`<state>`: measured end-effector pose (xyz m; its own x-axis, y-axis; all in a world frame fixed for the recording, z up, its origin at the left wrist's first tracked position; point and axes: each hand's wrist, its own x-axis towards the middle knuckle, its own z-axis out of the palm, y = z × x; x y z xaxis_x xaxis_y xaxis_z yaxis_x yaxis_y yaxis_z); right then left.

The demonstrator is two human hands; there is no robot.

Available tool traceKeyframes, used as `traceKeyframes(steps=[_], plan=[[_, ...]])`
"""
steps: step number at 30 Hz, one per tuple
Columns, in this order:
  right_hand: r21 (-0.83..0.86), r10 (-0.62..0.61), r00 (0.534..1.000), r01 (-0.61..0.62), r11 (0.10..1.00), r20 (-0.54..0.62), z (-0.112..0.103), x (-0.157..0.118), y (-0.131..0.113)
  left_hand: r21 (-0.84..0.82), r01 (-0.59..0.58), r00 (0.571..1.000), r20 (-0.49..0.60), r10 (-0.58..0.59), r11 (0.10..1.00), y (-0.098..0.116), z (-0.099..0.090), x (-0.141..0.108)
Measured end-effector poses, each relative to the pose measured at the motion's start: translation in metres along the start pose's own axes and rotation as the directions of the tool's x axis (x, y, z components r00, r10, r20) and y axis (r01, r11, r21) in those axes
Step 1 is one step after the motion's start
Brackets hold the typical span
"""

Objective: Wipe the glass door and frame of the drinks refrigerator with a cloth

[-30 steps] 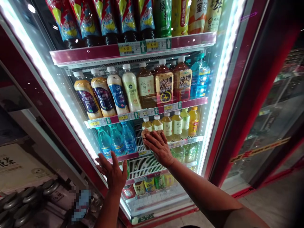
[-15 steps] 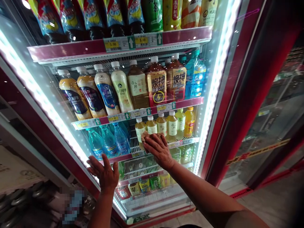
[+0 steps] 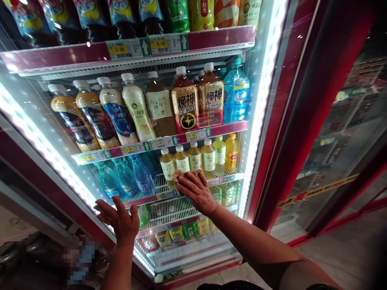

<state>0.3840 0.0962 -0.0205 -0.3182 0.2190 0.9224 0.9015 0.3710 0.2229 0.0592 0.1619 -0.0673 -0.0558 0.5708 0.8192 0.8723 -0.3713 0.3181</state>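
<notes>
Palm down, fingers nearly together, the right hand [image 3: 195,191] covers a crumpled brown cloth [image 3: 178,175] at the cooler's glass door [image 3: 169,211]. The left hand [image 3: 120,220] spreads, holding nothing. Whether the right grips the cloth, and how much pane is done or left, the view hides. Beyond, a price tag [image 3: 121,50] reads 3.00; a gold-labelled bottle [image 3: 185,102] reads 焕神 能量饮料.

head-worn | facing forward, down | close before drinks fridge [image 3: 181,138]
</notes>
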Motion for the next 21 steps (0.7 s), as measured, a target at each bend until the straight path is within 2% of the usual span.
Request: traceKeyframes(steps=[4,9,12,17,21], plan=[[-0.012,-0.048,0.998,0.048,0.999,0.041,-0.006,-0.010,0.006,-0.022,0.066,0.997,0.048,-0.065,0.998,0.002,-0.001,0.002],[-0.009,0.064,0.998,-0.064,0.998,-0.001,-0.015,0.004,0.025,-0.014,0.087,0.996,0.021,-0.086,0.996,0.018,-0.008,0.006],[-0.013,0.086,0.996,-0.086,0.996,-0.004,-0.016,-0.001,0.026,-0.032,0.108,0.994,0.015,-0.108,0.994,0.024,-0.009,0.006],[-0.004,0.024,1.000,-0.024,1.000,0.011,-0.019,-0.023,0.025,0.032,0.048,0.999,-0.001,-0.048,0.998,0.017,-0.004,0.003],[-0.001,0.069,0.996,-0.069,0.998,-0.057,-0.025,-0.017,0.041,0.072,0.014,1.000,-0.012,-0.013,0.997,0.014,-0.003,0.002]])
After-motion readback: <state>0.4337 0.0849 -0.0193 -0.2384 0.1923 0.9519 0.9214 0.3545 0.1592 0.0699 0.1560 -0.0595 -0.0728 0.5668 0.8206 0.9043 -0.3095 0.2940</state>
